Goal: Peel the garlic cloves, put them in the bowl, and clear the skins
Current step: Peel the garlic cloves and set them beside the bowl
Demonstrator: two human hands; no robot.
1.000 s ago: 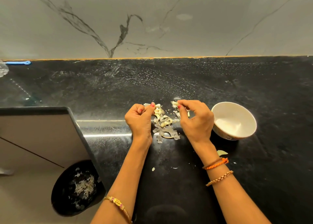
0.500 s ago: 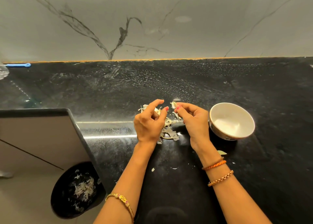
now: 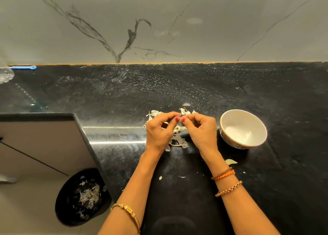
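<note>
Black polished stone desk (image 3: 177, 190) under warm light, dusty and speckled, backed by a pale wall with dark veins.

Nearest, down at the left beyond the desk edge: a round black bin (image 3: 79, 197) on the floor, thin papery shreds already inside. On the desk, a few stray flakes of skin (image 3: 160, 177) near the forearms, easy to miss when clearing.

Further in, left hand (image 3: 158, 133) and right hand (image 3: 202, 130) brought together, thumbs and forefingers meeting tip to tip, pinching something small between them, probably a garlic clove (image 3: 180, 119), mostly hidden by the fingers. Likely mid-peel. Under and beyond the hands, a loose pile of skins (image 3: 177, 140): dry, curled, feather-light, some with stiff stalk pieces.

Right of the hands, near but apart, a white glazed bowl (image 3: 243, 128), round, smooth; no cloves visible inside.

Risks: a slick peeled clove squirting out of the pinch and landing among the skins or skidding across the glossy stone; light skins scattering with any quick sweep; bowl knocked by the right wrist.
</note>
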